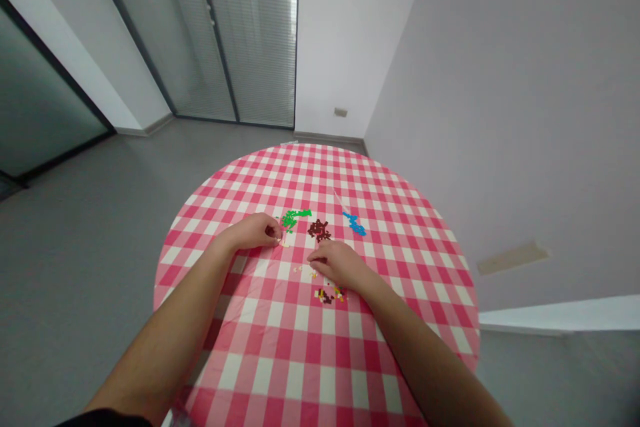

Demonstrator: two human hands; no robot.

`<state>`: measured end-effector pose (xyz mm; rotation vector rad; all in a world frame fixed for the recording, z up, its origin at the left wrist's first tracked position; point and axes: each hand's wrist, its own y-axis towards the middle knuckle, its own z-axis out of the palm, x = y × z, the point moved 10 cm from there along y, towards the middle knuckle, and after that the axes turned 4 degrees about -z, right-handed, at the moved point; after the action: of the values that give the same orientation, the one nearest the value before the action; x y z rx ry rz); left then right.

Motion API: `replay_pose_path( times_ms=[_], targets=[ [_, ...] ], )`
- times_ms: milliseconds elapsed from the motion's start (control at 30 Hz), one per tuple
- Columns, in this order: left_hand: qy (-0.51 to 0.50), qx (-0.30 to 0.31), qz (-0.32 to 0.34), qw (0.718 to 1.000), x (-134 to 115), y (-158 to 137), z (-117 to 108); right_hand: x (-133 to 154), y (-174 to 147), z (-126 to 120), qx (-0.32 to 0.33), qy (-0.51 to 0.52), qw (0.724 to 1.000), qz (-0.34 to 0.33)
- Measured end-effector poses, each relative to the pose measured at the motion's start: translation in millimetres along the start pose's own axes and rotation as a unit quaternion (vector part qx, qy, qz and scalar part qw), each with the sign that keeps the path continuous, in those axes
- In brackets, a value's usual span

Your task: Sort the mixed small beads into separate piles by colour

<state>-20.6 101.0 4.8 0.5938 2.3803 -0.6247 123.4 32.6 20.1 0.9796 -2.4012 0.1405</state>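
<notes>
Two bare hands at the middle of a round desk (280, 360), covered in pink-and-white checks. Wide stretch of cloth from the small pieces to the far edge, and another to the near edge. Grey floor (115, 227) beyond the left edge; pale wall (500, 113) beyond the right. Left hand (257, 230) left of centre, fingers curled inward, near green pieces (289, 220). Right hand (340, 264) slightly closer to the near edge, fingers bunched and pointing left. Cannot tell, for either, how far apart the fingertips, or whether gripping a piece. Green pieces in a loose heap with a tail toward the right edge; then dark brown pieces (319, 229), heaped; then bright blue pieces (355, 224) in a slanting band. Nearer the near edge, scattered pale and yellow pieces (313, 274), plus a mixed brown, yellow and white cluster (327, 296).
</notes>
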Motion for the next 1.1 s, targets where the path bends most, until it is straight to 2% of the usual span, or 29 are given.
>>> replay_pose_path(
  times_ms=[133, 333, 400, 500, 700, 933, 1100],
  targets=[
    [-0.012, 0.003, 0.002, 1.0, 0.5, 0.9, 2.8, 1.5, 0.9, 5.1, 0.014, -0.011, 1.0, -0.006],
    [-0.005, -0.011, -0.008, 1.0, 1.0, -1.8, -0.7, 4.2, 1.5, 4.0, -0.005, 0.0, 1.0, 0.004],
    [-0.016, -0.029, -0.004, 0.999, -6.5, -2.9, -3.2, 3.2, 1.4, -0.8, -0.025, 0.022, 0.999, 0.009],
    [-0.057, -0.06, 0.039, 0.996, -30.6, -4.0, -3.0, -2.3, -0.1, -13.4, -0.077, 0.072, 0.994, 0.022],
    [-0.1, -0.092, 0.126, 0.983, -75.2, -3.0, 11.8, -25.3, -5.7, -26.2, -0.157, 0.171, 0.968, 0.096],
    [-0.088, -0.108, 0.173, 0.975, -91.8, -5.0, 16.0, -35.0, -4.4, -17.1, -0.141, 0.265, 0.944, 0.134],
    [-0.068, -0.107, 0.175, 0.976, -92.1, -4.7, 16.4, -39.3, -3.3, -14.6, -0.141, 0.307, 0.932, 0.134]
  ],
)
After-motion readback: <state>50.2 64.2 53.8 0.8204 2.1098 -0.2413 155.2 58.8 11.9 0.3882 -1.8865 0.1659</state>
